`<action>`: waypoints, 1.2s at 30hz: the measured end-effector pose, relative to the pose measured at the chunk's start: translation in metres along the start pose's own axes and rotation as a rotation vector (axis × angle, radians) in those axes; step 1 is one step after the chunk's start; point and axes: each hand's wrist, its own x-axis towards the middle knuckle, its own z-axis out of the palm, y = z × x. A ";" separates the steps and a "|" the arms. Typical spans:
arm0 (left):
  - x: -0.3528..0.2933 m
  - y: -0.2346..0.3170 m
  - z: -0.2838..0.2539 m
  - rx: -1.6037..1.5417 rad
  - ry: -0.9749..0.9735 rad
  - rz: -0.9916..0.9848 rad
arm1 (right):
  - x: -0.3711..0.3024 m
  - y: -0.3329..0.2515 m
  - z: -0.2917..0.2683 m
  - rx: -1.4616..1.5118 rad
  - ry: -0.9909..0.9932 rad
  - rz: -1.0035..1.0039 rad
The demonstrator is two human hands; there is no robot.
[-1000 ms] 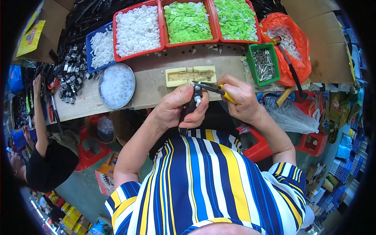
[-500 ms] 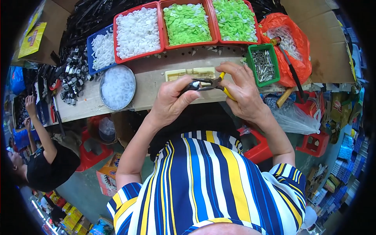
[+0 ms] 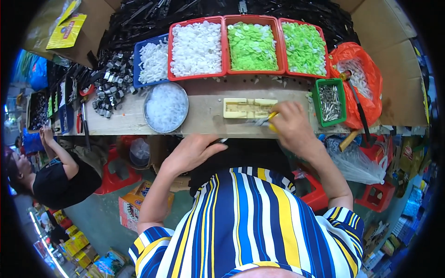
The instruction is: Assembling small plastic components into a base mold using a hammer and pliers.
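My left hand [image 3: 193, 152] is closed at the table's front edge, thumb and fingers pinching a small black piece with a whitish end [image 3: 222, 140]; most of that piece is hidden. My right hand [image 3: 294, 127] grips yellow-handled pliers [image 3: 272, 121] just in front of a cream slotted block [image 3: 235, 112]. Motion blurs the pliers' jaws, which point left, apart from the black piece. To the right of my right hand sits a green bin of thin metal parts [image 3: 330, 99].
Red trays of white pieces [image 3: 197, 48] and green discs [image 3: 252, 46] line the back. A round dish of translucent bits [image 3: 166, 107] stands left, near metal-and-black parts [image 3: 111, 85]. An orange bag [image 3: 371, 99] and a hammer [image 3: 348, 139] lie right. Another person [image 3: 60, 180] sits far left.
My hands have moved apart: the left with the black piece toward me and left, the pliers away from it. The view has shifted, so the table appears further right.
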 end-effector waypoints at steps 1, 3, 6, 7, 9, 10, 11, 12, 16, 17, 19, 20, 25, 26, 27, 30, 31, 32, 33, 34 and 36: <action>-0.009 -0.007 -0.005 0.173 -0.110 -0.105 | -0.001 0.012 0.000 -0.022 0.033 0.064; -0.028 -0.029 -0.009 0.313 -0.159 -0.189 | 0.000 0.036 0.000 -0.056 0.106 0.170; -0.037 -0.031 -0.024 0.302 -0.005 -0.019 | -0.005 0.061 0.008 -0.115 0.075 0.308; -0.029 -0.020 -0.035 0.236 -0.031 -0.051 | -0.005 0.062 0.010 -0.114 0.077 0.309; -0.011 -0.007 -0.053 0.142 0.064 -0.047 | -0.006 0.062 0.014 -0.163 0.035 0.333; 0.001 -0.003 -0.061 0.178 0.152 -0.065 | -0.005 0.060 0.015 -0.165 0.033 0.335; 0.014 -0.006 -0.070 0.244 0.276 0.029 | -0.003 0.058 0.015 -0.178 0.045 0.310; 0.032 -0.010 -0.082 0.308 0.394 0.130 | -0.002 0.056 0.015 -0.196 0.057 0.294; 0.101 -0.046 -0.146 0.550 0.670 0.322 | -0.001 0.054 0.013 -0.170 0.027 0.324; 0.117 -0.059 -0.164 0.612 0.715 0.341 | -0.001 0.053 0.013 -0.160 0.023 0.326; 0.144 -0.084 -0.191 0.708 0.785 0.319 | -0.001 0.053 0.013 -0.156 0.016 0.330; 0.153 -0.092 -0.201 0.745 0.810 0.276 | -0.001 0.053 0.013 -0.149 0.011 0.330; 0.174 -0.110 -0.220 0.813 0.803 0.232 | -0.001 0.053 0.011 -0.141 -0.009 0.340; 0.175 -0.109 -0.222 0.816 0.784 0.215 | -0.001 0.053 0.011 -0.146 -0.014 0.344; 0.175 -0.110 -0.224 0.819 0.766 0.196 | 0.000 0.052 0.011 -0.149 -0.018 0.347; 0.175 -0.113 -0.226 0.833 0.793 0.226 | 0.000 0.054 0.012 -0.135 -0.025 0.348; 0.174 -0.114 -0.225 0.834 0.792 0.225 | 0.000 0.054 0.012 -0.133 -0.025 0.348; 0.172 -0.113 -0.224 0.851 0.792 0.258 | 0.000 0.054 0.011 -0.133 -0.027 0.345; 0.172 -0.112 -0.222 0.868 0.792 0.292 | 0.000 0.054 0.011 -0.133 -0.029 0.343; 0.173 -0.111 -0.220 0.870 0.789 0.293 | -0.001 0.055 0.012 -0.130 -0.027 0.346; 0.174 -0.110 -0.216 0.860 0.852 0.265 | -0.002 0.055 0.010 -0.142 -0.032 0.345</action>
